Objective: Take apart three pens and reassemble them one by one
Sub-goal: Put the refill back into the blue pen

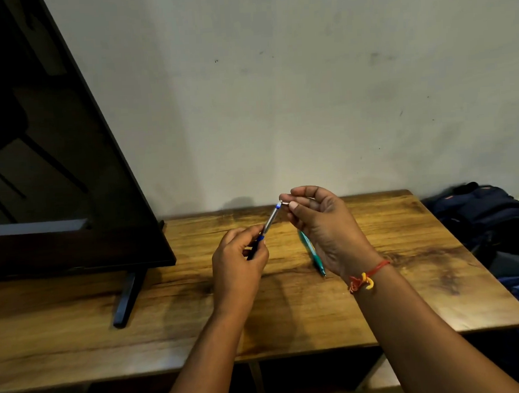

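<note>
left fingers [248, 238] grip pen [270, 220] barrel | right fingers [293, 206] pinch its top end

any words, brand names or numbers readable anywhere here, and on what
None can be read.
Teal pen on the table: pale marks on the barrel, too blurred to read.
Silver and blue pen held between the left hand and the right hand: no print visible.
Dark screen: only reflections, no logo visible.
Dark bag: small orange marks, too small to read.
</note>
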